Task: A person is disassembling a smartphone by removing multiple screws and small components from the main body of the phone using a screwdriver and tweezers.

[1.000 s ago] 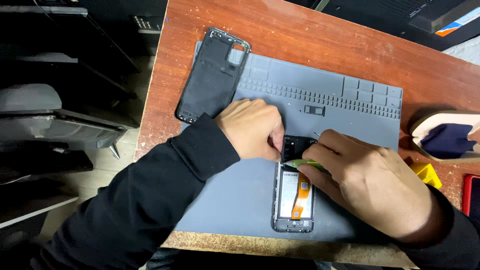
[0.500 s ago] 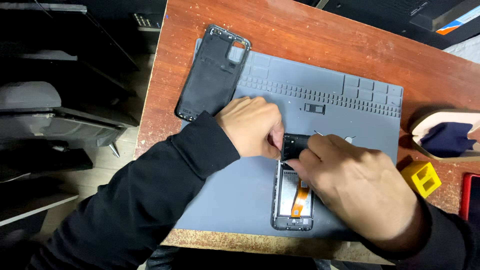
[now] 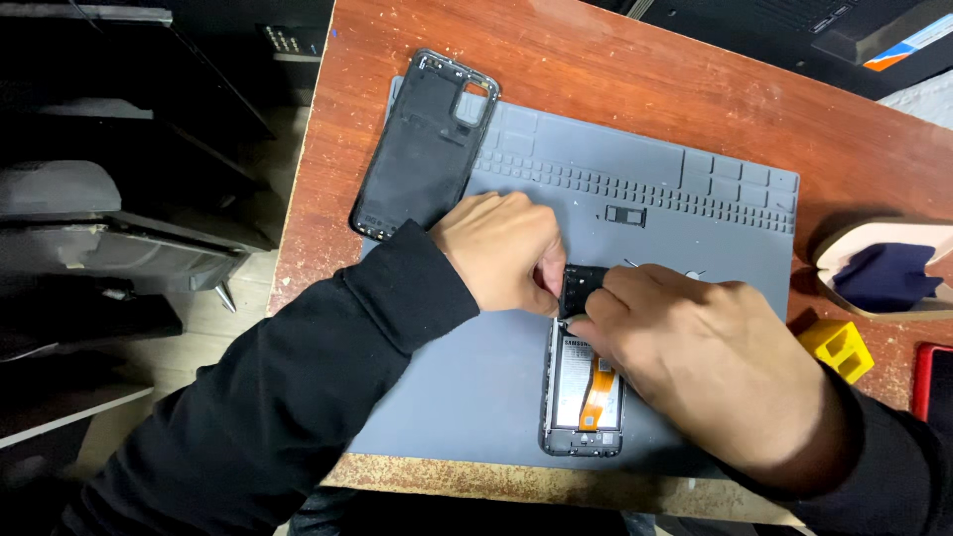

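Green-tipped tool seen a second ago near the right hand (image 3: 695,367) is out of sight now; that hand's fingertips are pinched on the small black cover plate (image 3: 584,283) at the top end of the opened black phone (image 3: 584,392), so work looks shifted from prying to fingers. Left hand (image 3: 501,248) unchanged, curled and pressing beside that plate. Phone unmoved on the grey silicone mat (image 3: 635,199), detached black back cover (image 3: 422,144) at the mat's far-left corner.

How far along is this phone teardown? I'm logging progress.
Done: the black back cover is off, lying at the grey mat's corner. In hand: left hand and right hand grip a black inner piece atop the opened phone. Left: battery and orange ribbon cable remain inside.
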